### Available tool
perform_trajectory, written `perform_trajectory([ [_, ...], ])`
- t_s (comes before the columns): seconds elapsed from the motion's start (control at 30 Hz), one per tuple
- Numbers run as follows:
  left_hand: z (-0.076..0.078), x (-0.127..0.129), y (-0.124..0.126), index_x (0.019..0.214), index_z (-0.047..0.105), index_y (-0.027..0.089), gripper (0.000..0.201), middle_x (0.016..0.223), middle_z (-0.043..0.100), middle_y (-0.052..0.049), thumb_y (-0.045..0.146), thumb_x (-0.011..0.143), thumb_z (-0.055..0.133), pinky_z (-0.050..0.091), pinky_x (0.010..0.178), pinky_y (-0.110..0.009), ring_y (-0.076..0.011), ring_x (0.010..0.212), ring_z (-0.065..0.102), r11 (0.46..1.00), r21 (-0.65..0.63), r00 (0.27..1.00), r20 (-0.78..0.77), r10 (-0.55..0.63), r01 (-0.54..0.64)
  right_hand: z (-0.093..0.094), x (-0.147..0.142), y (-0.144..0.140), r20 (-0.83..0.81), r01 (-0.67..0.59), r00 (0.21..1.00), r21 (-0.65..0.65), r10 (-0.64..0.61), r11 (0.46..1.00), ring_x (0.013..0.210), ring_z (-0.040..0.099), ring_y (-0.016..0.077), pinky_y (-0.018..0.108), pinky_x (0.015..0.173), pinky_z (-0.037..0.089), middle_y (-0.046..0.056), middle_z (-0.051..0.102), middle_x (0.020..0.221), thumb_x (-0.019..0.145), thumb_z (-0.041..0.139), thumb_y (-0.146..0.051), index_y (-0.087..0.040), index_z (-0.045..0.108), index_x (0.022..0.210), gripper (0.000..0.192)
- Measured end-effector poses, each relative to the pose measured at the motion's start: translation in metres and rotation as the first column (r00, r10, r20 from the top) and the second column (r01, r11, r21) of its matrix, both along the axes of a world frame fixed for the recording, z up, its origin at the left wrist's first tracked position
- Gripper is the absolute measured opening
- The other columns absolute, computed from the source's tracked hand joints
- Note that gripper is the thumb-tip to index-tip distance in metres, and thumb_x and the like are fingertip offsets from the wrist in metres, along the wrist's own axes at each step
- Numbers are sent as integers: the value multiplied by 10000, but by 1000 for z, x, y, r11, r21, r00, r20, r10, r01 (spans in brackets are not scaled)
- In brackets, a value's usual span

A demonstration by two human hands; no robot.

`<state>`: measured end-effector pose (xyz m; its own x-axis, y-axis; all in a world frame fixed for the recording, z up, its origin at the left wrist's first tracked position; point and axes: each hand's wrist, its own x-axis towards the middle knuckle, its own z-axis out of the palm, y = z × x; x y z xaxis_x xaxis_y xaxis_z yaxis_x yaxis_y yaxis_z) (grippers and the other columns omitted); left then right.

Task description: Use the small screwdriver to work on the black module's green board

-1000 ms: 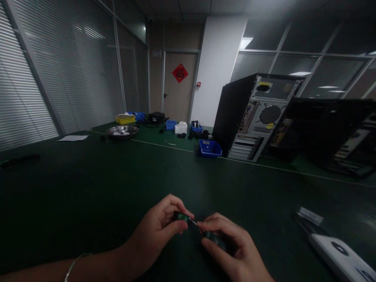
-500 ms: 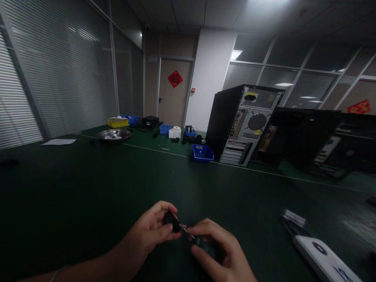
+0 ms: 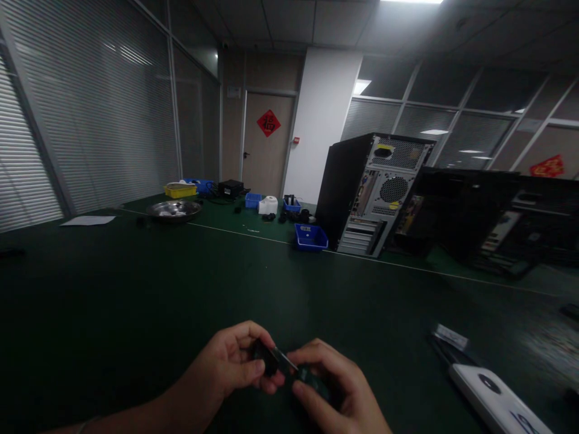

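Observation:
Low in the middle of the view, my left hand (image 3: 235, 358) is closed, pinching a small black part (image 3: 266, 357) between thumb and fingers. What kind of part it is cannot be made out in the dim light. My right hand (image 3: 337, 383) wraps round the dark green handle of a screwdriver (image 3: 312, 381). Its thin metal shaft points up and left to the black part. The tip is at or very near that part, but whether it touches is unclear. Both hands are held above the dark green table (image 3: 181, 289).
A white device (image 3: 495, 395) with a dark round spot and cables lies at the right. Behind stand a computer tower (image 3: 357, 193) and a dark opened case (image 3: 520, 223). A blue bin (image 3: 311, 237), a metal bowl (image 3: 173, 209), a yellow tray (image 3: 180, 190) and paper (image 3: 88, 221) lie farther back.
Both hands stay close together in nearly the same place. The black part has turned slightly in my left fingers, and the screwdriver shaft now meets it nearer its upper edge.

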<state>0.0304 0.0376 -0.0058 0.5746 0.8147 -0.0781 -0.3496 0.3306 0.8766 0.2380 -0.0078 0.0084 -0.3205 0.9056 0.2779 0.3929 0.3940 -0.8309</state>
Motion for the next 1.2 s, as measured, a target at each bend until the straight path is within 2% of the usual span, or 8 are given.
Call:
perform_trajectory([
  [0.1,-3,-1,1,849,624,139,344,822,743,-62,266,635,861,525,684,-320,-212,757,719,1000,7,1000,-11,-11,12,2,-1,0,-5,-6,1000,11,6,1000,803,662,229,316,707,487,91,721,887,828,624,-170,-183,717,989,186],
  [0.27,-11,3,3,1003,541,182,429,855,700,-29,302,702,823,504,679,-306,-193,763,707,995,94,1000,-8,23,-22,6,-2,0,-3,-16,1000,12,16,1000,831,671,228,309,722,486,89,721,906,827,618,-142,-181,708,992,192],
  [0.43,-4,4,0,940,561,176,332,862,650,-1,291,732,792,467,732,-293,-154,793,656,987,160,995,-91,38,-23,7,-4,-2,3,0,1000,4,0,1000,822,664,235,326,728,483,91,713,894,829,599,-171,-176,697,956,160],
  [0.63,-2,2,-1,1040,596,196,367,930,680,-13,205,726,784,441,824,-320,-175,915,638,988,152,992,-122,27,-9,6,-4,-3,9,16,1000,6,-16,1000,828,663,228,313,733,485,76,703,891,829,605,-164,-188,693,978,175],
  [0.87,-7,3,-1,1159,521,205,494,932,746,-62,240,742,784,456,720,-313,-196,847,675,991,126,992,-122,-20,35,4,-3,-1,21,-13,1000,9,13,1000,869,669,224,312,772,492,75,713,927,843,605,-139,-196,693,1003,191],
  [1.07,-11,3,0,1134,593,193,423,958,750,-66,269,759,773,463,708,-303,-161,755,653,991,127,990,-140,-20,38,0,-2,-2,49,19,999,1,-19,1000,867,671,231,319,781,496,78,709,913,858,607,-177,-186,690,1020,182],
  [1.2,-6,2,-3,1161,610,211,437,996,732,-53,257,758,772,473,747,-306,-172,840,657,993,112,988,-156,-8,26,-2,-1,-3,62,26,998,-14,-25,1000,921,663,237,321,821,491,72,720,949,862,617,-186,-201,685,1031,183],
])
